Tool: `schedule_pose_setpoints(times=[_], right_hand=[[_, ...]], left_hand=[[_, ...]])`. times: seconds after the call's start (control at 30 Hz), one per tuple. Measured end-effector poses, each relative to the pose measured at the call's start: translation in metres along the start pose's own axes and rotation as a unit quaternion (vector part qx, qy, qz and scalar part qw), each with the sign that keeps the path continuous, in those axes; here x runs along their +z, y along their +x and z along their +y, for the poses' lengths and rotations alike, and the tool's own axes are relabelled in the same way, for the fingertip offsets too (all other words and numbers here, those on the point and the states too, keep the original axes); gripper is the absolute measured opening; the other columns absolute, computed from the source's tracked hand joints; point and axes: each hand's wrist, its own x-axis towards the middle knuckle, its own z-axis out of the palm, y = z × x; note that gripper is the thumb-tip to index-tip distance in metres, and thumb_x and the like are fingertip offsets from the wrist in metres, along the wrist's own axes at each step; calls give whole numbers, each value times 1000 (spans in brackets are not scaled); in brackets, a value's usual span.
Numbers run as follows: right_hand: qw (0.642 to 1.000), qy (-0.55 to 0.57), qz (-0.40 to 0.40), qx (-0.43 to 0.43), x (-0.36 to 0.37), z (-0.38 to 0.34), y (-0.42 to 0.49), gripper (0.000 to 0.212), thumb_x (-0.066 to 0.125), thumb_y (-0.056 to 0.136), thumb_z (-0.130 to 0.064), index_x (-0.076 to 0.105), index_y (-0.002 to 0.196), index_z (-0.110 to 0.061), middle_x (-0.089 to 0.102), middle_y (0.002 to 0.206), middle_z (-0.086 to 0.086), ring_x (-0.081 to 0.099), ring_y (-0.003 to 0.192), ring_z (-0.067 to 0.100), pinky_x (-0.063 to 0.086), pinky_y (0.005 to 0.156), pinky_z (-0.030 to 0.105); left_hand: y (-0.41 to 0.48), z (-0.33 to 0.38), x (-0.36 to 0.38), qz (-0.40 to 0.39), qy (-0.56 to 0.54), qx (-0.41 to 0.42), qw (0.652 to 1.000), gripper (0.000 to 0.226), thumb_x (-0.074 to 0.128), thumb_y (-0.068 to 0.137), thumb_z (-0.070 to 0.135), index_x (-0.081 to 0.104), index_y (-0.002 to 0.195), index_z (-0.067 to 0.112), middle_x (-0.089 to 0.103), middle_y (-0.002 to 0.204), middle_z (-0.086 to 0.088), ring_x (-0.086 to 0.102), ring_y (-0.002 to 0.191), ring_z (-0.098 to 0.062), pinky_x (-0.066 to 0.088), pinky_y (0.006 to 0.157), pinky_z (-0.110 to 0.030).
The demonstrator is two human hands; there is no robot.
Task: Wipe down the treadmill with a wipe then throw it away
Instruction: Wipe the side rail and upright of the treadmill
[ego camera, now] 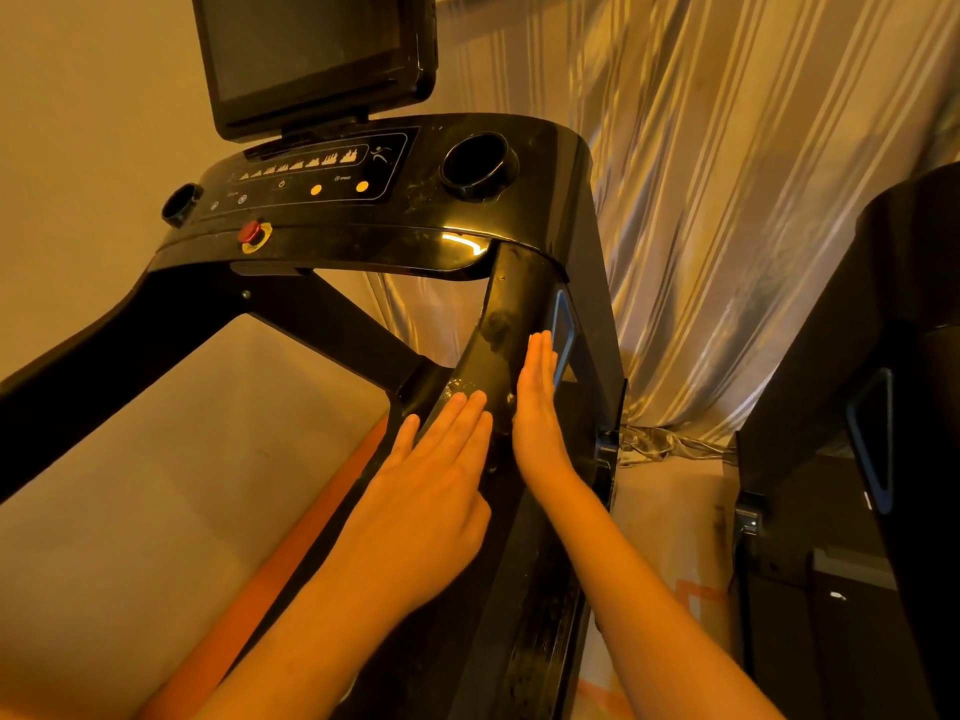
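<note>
Both flat hands (488,459) on treadmill (498,335)

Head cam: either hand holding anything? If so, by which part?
Nothing held. Left hand lies flat, fingers extended, on the treadmill's right handrail; right hand is open, edge-on beside it. No wipe visible.

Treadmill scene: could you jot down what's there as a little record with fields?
machine: glossy black treadmill with dark tilted screen
console: red round stop button, two orange round buttons, round cup holder
left hand: open, flat, fingers on the black right handrail
right hand: open, edge-on against the same handrail
wipe: none visible
handrail surface: smudged, dusty
background: striped shiny curtain, second dark machine at right
</note>
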Motion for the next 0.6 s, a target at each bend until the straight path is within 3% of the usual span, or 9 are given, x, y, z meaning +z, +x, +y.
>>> schedule_pose_setpoints(times=[0.13,0.27,0.5,0.6], right_hand=[[1000,3,-8,-25,6,20,-17,50,17,99,-61,-2,146,-56,-11,159,-33,-12,155,2,1,129,48],[1000,-13,-1,-7,1,9,-4,57,18,100,-55,-4,151,-44,-12,159,-29,-14,155,4,-2,129,48],[999,-26,-2,-21,8,19,-20,63,22,101,-52,-6,155,-38,-15,160,-28,-16,153,0,-6,129,41],[1000,-21,18,-6,4,12,0,67,21,102,-49,-5,160,-29,-11,166,-18,-15,155,6,-5,129,48]], left_hand=[[-1,0,0,1,-2,1,1000,70,32,109,34,-18,158,27,-30,163,7,-29,149,-9,-21,116,-34],[-1,0,-1,1,-3,2,1000,71,32,109,34,-16,159,27,-30,163,7,-28,150,-9,-20,117,-34],[-2,-3,4,19,-15,11,1000,71,34,108,34,-17,158,27,-29,164,8,-27,150,-8,-20,118,-33],[-1,-2,4,18,-12,11,1000,71,34,108,34,-16,158,27,-29,163,8,-28,150,-8,-21,116,-33]])
